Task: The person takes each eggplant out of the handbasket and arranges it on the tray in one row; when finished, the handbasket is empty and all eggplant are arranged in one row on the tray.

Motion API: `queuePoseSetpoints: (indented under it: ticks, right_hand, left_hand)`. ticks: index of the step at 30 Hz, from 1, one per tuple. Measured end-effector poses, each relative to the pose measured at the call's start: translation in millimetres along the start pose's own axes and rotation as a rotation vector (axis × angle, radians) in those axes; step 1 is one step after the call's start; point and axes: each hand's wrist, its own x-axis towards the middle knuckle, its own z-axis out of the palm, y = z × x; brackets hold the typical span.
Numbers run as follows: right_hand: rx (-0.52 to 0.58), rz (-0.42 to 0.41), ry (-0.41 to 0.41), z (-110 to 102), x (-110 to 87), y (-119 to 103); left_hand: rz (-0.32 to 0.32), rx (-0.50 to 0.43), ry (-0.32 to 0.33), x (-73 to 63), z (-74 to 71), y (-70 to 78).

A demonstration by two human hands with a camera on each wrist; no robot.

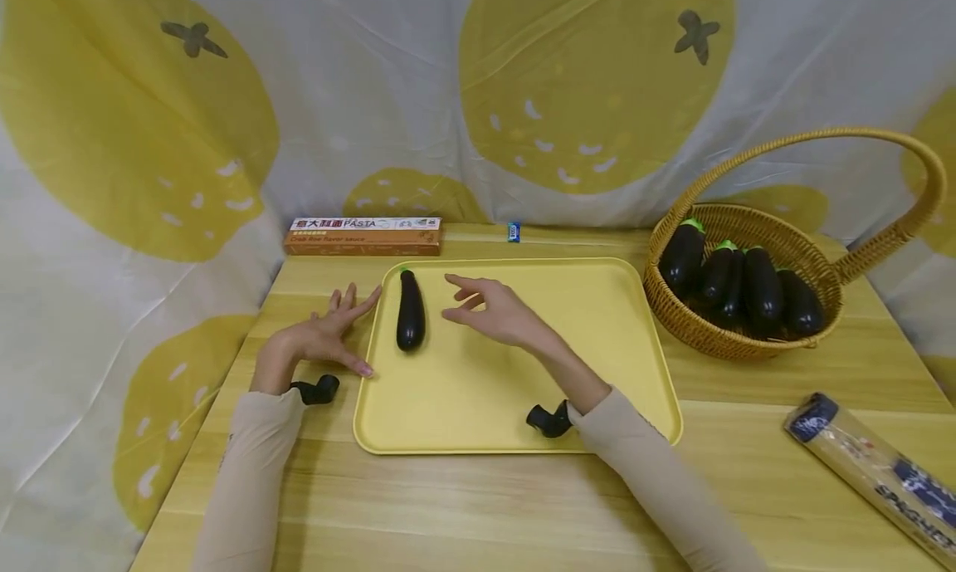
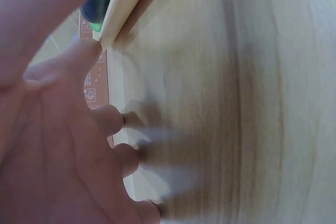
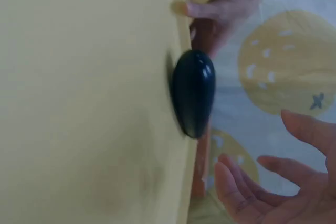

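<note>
A dark purple eggplant [image 1: 410, 313] with a green tip lies lengthwise near the left edge of a yellow tray [image 1: 523, 439]. My left hand [image 1: 321, 336] touches the tray's left rim with thumb and index finger, its fingers spread. In the left wrist view the other fingertips [image 2: 126, 160] of that hand reach down to the wooden table. Over the tray, just right of the eggplant, my right hand [image 1: 499, 309] hovers with thumb and fingers apart. The right wrist view shows a gap between this hand [image 3: 283, 187] and the eggplant [image 3: 194, 94]; nothing is held.
A wicker basket [image 1: 717, 344] holding several eggplants [image 1: 762, 288] stands right of the tray. Behind the tray lie a pasta box [image 1: 363, 237] and a small blue packet [image 1: 513, 232]. A spaghetti pack [image 1: 874, 472] rests at the right. A fruit-print curtain [image 1: 358, 74] hangs behind.
</note>
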Motion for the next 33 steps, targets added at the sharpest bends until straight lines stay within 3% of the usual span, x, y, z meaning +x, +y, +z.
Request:
queuePoseSetpoints:
  ticks: [10,18,27,33]
  right_hand:
    - [-0.070,0.005,0.093,-102.8,-89.2,16.7]
    - [-0.205,0.099,0.246,-160.1,-157.5,40.7]
    - [-0.220,0.215,0.411,-218.8,-207.0,87.5]
    - [-0.185,0.351,0.401,-249.6,-220.7,115.7]
  left_hand:
    - [0.006,-0.003,0.009,-6.1,2.9,-1.6]
    - [0.014,-0.003,0.010,-5.8,3.4,-0.3]
    - [0.029,-0.004,0.016,-3.6,3.7,-0.9]
    - [0.028,-0.005,0.021,-2.8,3.0,-1.1]
